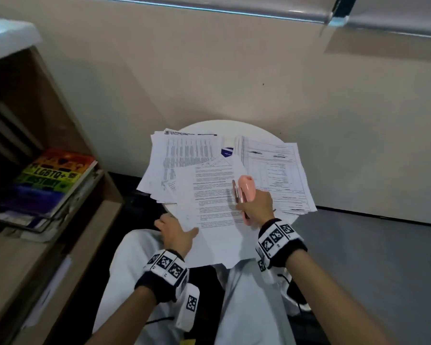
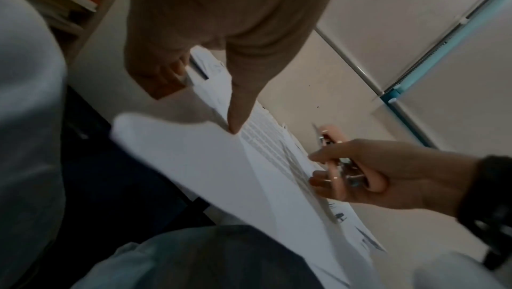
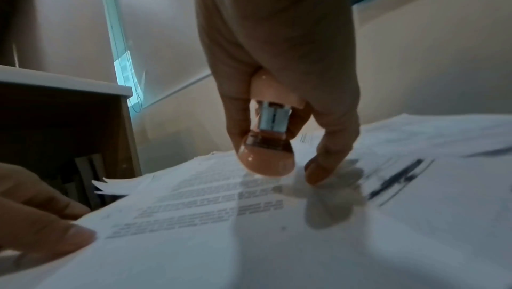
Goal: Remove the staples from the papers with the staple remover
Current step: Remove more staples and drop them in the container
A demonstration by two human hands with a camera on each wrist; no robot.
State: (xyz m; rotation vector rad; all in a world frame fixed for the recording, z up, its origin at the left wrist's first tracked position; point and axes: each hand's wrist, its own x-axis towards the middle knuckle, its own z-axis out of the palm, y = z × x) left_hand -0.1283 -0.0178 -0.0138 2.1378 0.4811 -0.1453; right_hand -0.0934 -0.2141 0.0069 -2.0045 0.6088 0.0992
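A loose spread of printed papers point(image 1: 184, 155) covers a small round white table point(image 1: 219, 125). The front sheet of text point(image 1: 214, 210) overhangs the table's near edge toward my lap. My left hand point(image 1: 182, 231) pinches its left edge, thumb point(image 2: 238, 107) on top and fingers underneath. My right hand point(image 1: 253, 206) grips a pink staple remover point(image 1: 246, 189) above the sheet's right side, its metal end pointing away from me. In the right wrist view the staple remover point(image 3: 266, 158) hangs just above the page point(image 3: 221, 228), with one fingertip point(image 3: 318, 171) touching the paper. No staple is discernible.
A wooden shelf unit point(image 1: 67, 135) stands at the left, holding a rainbow-covered book point(image 1: 52, 180) on a wire tray. A beige wall rises right behind the table. My legs in white trousers point(image 1: 246, 307) are under the table's near edge, with grey floor point(image 1: 371, 257) to the right.
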